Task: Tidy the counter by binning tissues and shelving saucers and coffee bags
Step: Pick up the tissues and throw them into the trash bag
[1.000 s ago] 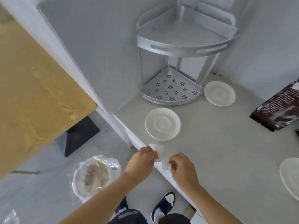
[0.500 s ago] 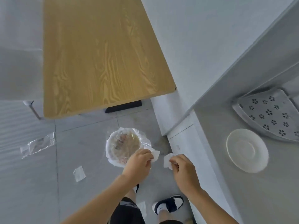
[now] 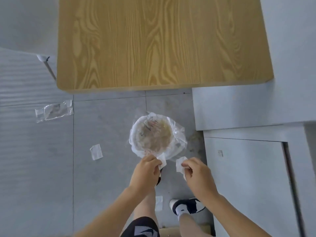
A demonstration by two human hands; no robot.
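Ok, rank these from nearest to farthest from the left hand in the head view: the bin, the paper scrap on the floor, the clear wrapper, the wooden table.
1. Bin, just ahead of the left hand.
2. Paper scrap, on the floor to its left.
3. Clear wrapper, farther left, near the wall.
4. Wooden table, beyond the bin.

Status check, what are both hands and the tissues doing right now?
Left hand and right hand each pinch a tissue, near the lined bin. Nothing blocking.

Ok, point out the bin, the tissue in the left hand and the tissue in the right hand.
bin [image 3: 135, 132], head view, left rim of the liner.
left tissue [image 3: 162, 161], head view, exposed corner.
right tissue [image 3: 180, 165], head view, exposed middle.
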